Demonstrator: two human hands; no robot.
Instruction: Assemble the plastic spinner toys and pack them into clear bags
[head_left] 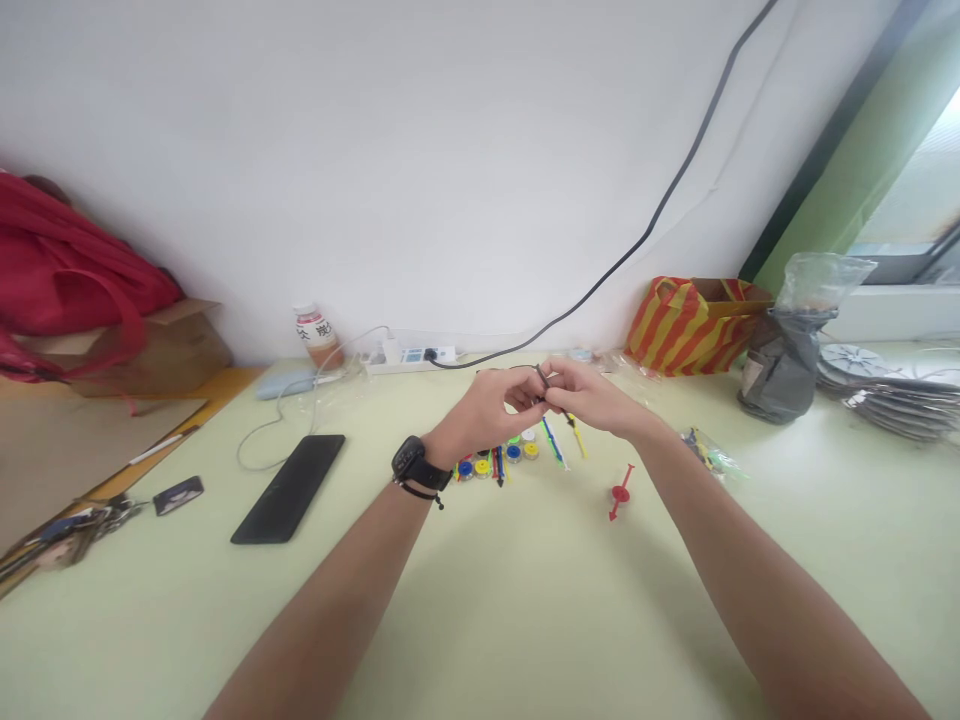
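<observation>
My left hand (499, 405) and my right hand (589, 395) meet above the table, thumbs and fingertips pinched together. Between them is a thin black plastic piece (541, 378), mostly hidden by the fingers. On the table below lie several small coloured discs, among them a blue disc (513, 453) and a yellow disc (531, 451). Slim arrow-shaped pointers lie beside them, such as a blue pointer (553, 440) and a yellow pointer (576, 437). Apart from these, nearer to me, rests a red arrow with a round hub (620, 494).
A black flat case (289, 490), keys (82, 530) and a drink bottle (319, 338) are on the left. A power strip (412, 360) sits against the wall. On the right are a clear bag of parts (709, 452), a striped bag (694, 325) and stacked discs (900, 400).
</observation>
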